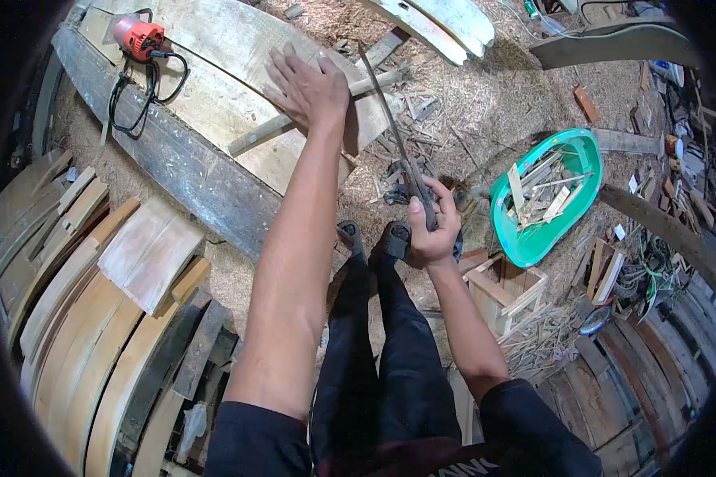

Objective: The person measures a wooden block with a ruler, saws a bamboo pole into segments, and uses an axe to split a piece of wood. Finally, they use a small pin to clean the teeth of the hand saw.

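Observation:
My left hand [310, 89] lies with fingers spread over a long wooden stick [256, 135], its palm pressing down where the stick crosses a pale wooden board [207, 99]. My right hand [435, 225] is wrapped round the handle of a machete [398, 131]. The long, narrow, dark blade points up and away, and in this view it crosses the stick's far end. Under the pale board runs a weathered, grey, paint-spotted plank [179, 171].
A red power tool [138, 37] with a black cord rests on the board. To the right stands a green tub [525, 253] of wood scraps beside a small wooden frame [501, 298]. Curved planks [79, 342] are stacked at left. Shavings cover the floor [493, 103].

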{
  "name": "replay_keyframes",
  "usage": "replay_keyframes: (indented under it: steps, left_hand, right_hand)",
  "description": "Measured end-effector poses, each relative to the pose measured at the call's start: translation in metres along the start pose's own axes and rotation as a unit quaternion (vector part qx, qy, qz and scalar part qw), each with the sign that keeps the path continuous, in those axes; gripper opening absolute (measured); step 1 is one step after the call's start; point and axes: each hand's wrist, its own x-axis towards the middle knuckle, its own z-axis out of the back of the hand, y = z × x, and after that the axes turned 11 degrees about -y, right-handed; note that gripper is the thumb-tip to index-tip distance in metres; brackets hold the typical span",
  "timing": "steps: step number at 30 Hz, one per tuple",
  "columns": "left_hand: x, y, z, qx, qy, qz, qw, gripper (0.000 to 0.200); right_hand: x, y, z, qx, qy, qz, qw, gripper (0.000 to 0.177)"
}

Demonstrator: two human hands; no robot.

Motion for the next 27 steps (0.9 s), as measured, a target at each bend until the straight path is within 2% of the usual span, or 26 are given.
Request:
replay_keyframes:
  steps: [3, 6, 7, 10, 13, 16, 17, 20, 24, 27]
  left_hand:
    - [0.002, -0.002, -0.002, 0.016, -0.030, 0.001, 0.999, 0.062]
    - [0.001, -0.003, -0.008, 0.061, -0.052, -0.012, 0.997, 0.060]
    - [0.001, -0.004, -0.008, 0.058, -0.073, -0.020, 0.995, 0.059]
    - [0.005, -0.005, -0.012, 0.057, -0.069, 0.000, 0.996, 0.060]
    - [0.004, -0.004, -0.012, 0.064, -0.077, -0.011, 0.995, 0.057]
    - [0.006, -0.005, -0.011, 0.065, -0.101, -0.025, 0.992, 0.054]
    - [0.005, -0.005, -0.012, 0.078, -0.093, -0.025, 0.992, 0.053]
    - [0.005, -0.006, -0.009, 0.075, -0.079, -0.012, 0.994, 0.054]
    - [0.007, -0.006, -0.010, 0.099, -0.087, -0.018, 0.991, 0.054]
    - [0.006, -0.006, -0.010, 0.090, -0.084, -0.013, 0.992, 0.054]
  right_hand:
    - [-0.009, -0.005, 0.002, 0.000, 0.000, 0.017, 1.000, 0.041]
    - [-0.003, -0.001, -0.009, -0.118, -0.005, 0.161, 0.980, 0.043]
    - [0.000, 0.012, -0.012, -0.105, 0.032, 0.047, 0.993, 0.045]
    - [0.003, 0.007, -0.016, -0.131, 0.040, 0.034, 0.990, 0.045]
    - [0.007, 0.020, -0.011, -0.078, 0.030, -0.014, 0.996, 0.045]
    - [0.016, 0.024, -0.018, -0.092, 0.022, 0.072, 0.993, 0.044]
    - [0.017, 0.026, -0.019, -0.100, 0.028, -0.012, 0.994, 0.044]
    - [0.039, 0.038, -0.037, -0.140, 0.041, -0.051, 0.988, 0.045]
    - [0.001, 0.023, -0.008, -0.135, 0.036, 0.020, 0.990, 0.045]
    - [0.014, 0.031, -0.014, -0.129, 0.043, -0.009, 0.991, 0.044]
